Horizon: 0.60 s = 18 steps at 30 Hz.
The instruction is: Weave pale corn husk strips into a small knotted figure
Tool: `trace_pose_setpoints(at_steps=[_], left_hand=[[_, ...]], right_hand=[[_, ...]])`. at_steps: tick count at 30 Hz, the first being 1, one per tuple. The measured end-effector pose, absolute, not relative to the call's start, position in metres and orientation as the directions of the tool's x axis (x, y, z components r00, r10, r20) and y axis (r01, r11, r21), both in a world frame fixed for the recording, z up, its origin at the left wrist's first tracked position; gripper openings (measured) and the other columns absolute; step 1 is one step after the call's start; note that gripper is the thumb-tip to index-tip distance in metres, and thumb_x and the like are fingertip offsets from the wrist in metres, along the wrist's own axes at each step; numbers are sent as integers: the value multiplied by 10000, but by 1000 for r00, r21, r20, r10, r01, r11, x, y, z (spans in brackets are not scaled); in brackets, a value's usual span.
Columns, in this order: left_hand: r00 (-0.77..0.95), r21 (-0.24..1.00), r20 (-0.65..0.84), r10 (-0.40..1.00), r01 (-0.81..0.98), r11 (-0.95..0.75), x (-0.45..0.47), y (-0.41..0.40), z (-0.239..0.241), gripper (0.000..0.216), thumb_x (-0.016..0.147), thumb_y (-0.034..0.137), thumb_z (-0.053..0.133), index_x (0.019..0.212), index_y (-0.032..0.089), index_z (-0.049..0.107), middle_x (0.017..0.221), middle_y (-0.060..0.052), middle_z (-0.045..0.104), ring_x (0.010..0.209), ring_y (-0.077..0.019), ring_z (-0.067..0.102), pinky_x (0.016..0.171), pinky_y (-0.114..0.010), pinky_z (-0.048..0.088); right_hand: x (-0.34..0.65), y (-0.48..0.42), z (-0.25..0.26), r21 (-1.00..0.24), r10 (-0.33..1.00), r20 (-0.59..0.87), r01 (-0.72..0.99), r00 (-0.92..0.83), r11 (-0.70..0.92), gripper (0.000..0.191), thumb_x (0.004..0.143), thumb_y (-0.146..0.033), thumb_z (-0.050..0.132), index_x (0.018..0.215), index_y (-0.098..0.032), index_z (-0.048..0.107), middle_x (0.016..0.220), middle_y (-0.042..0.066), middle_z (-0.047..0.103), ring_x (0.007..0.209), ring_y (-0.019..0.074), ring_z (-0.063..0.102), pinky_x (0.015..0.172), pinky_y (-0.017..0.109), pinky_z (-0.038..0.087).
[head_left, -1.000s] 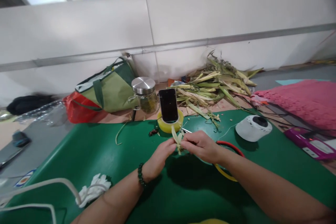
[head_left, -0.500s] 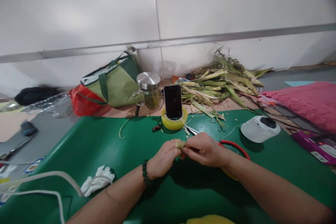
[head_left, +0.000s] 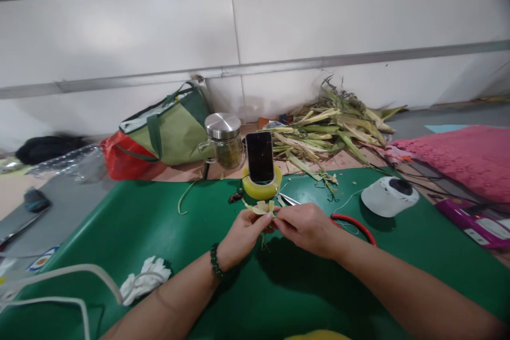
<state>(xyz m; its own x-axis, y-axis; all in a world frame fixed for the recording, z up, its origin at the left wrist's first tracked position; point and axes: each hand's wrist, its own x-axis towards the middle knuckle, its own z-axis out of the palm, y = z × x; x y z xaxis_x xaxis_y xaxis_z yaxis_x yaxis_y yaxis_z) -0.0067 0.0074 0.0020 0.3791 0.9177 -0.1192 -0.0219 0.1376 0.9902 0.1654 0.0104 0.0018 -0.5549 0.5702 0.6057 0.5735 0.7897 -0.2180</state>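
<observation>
In front of me my left hand (head_left: pixel 247 235) is closed on a small bundle of pale corn husk (head_left: pixel 261 207), with the thumb on top. Its cut ends fan out above the fingers and thin strands hang below. My right hand (head_left: pixel 306 227) meets it from the right, fingertips pinched at the bundle's edge; what lies between them is mostly hidden. Scissors with red handles (head_left: pixel 360 227) lie partly under my right hand, blades pointing toward the phone (head_left: pixel 260 156). A white spool of thread (head_left: pixel 389 197) stands to the right, its thread trailing left.
The phone leans in a yellow tape roll (head_left: pixel 262 190). Behind are a glass jar (head_left: pixel 226 150), a green bag (head_left: pixel 181 135) and a heap of husks (head_left: pixel 330 127). White gloves (head_left: pixel 145 281) and a pale cable (head_left: pixel 85 270) lie left; a purple device (head_left: pixel 466 220) sits right.
The husk bundle has turned in my hands, so its spread ends now show above the left fingers and strands below. My left hand has moved slightly left and down. The view has shifted a little.
</observation>
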Motion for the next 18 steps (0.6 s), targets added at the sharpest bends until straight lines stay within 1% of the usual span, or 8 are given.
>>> trace_pose_setpoints(at_steps=[3,5,8,10,12,14,16,18], left_hand=[[438,995,-69,896,99,29,-7,7,2,366,789,492,582,743,130,593,692,-37,580,661,-143,508,644,-279,431],[452,972,28,892,194,-129,-7,6,1,282,852,411,496,749,151,539,718,-30,550,681,-143,485,674,-290,417],[486,855,213,847,326,-403,-6,3,-2,201,879,305,406,729,180,452,748,-23,489,717,-151,446,716,-309,393],[527,787,261,809,369,-494,-7,1,-3,179,875,272,376,719,191,410,742,-15,451,709,-153,416,698,-309,378],[548,781,255,797,369,-504,-9,0,-1,171,879,261,353,727,195,398,747,-13,438,715,-155,407,699,-309,370],[530,833,219,819,336,-440,-10,0,2,176,887,275,338,747,195,407,750,-9,432,718,-153,406,702,-306,368],[504,917,121,855,274,-291,-11,0,6,183,893,303,330,781,193,424,733,3,418,681,-142,398,661,-290,368],[491,972,-3,871,208,-114,-10,0,7,181,888,327,344,812,190,434,701,22,393,619,-126,372,596,-271,351]], right_hand=[[165,10,3,-190,510,644,527,-570,828,279,842,-150,447,567,-182,482,493,-29,532,457,79,449,493,222,293],[164,9,4,-198,487,654,491,-578,848,260,795,-127,449,542,-184,448,467,-40,491,444,75,403,481,218,278],[163,7,5,-245,495,654,459,-572,854,246,743,-113,448,517,-187,387,446,-51,438,432,71,342,463,220,250],[163,6,5,-257,491,652,441,-578,860,237,730,-110,444,518,-189,372,445,-54,421,429,70,326,457,223,235],[162,4,4,-247,477,657,431,-584,868,222,730,-107,439,530,-190,390,450,-54,426,429,70,334,460,224,235],[163,4,4,-226,469,665,442,-581,868,216,745,-107,438,547,-190,419,459,-49,449,435,73,361,469,222,247],[165,5,3,-210,488,654,481,-578,851,231,787,-120,439,566,-186,449,474,-39,482,446,77,398,481,223,262],[167,7,3,-201,538,620,548,-571,812,231,833,-182,457,604,-181,487,500,-24,523,460,86,437,487,230,266]])
